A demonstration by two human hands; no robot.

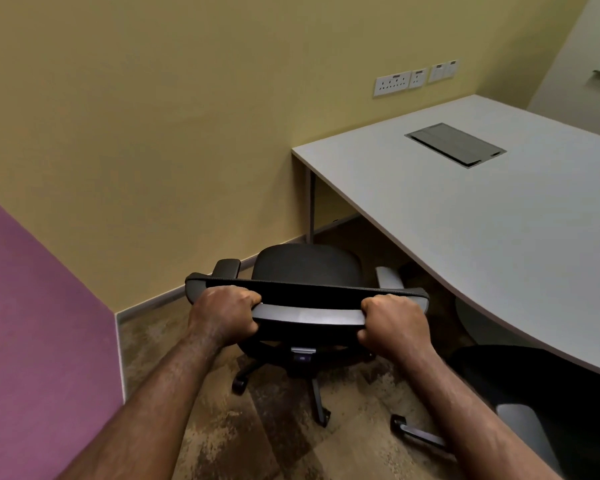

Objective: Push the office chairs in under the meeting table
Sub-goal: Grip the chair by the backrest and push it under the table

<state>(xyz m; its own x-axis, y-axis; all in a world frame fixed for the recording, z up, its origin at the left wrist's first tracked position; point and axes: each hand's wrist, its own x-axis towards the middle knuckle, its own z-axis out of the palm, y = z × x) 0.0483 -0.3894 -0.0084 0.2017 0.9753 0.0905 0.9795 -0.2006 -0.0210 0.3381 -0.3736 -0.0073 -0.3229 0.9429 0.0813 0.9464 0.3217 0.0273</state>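
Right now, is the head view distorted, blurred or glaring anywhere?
Head view: wide-angle bends the table edge; soft sheen on the chair backrest between left hand and right hand; under-table area dark; slightly soft overall.

Black office chair (309, 271) facing the wall, beside the grey meeting table (482, 216), second chair (551, 393) half under it

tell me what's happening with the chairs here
A person grips the top of a black office chair's backrest with both hands, left hand and right hand. The chair stands out from the grey meeting table, near its corner, not yet under it. A second chair sits at the table's edge to the right.
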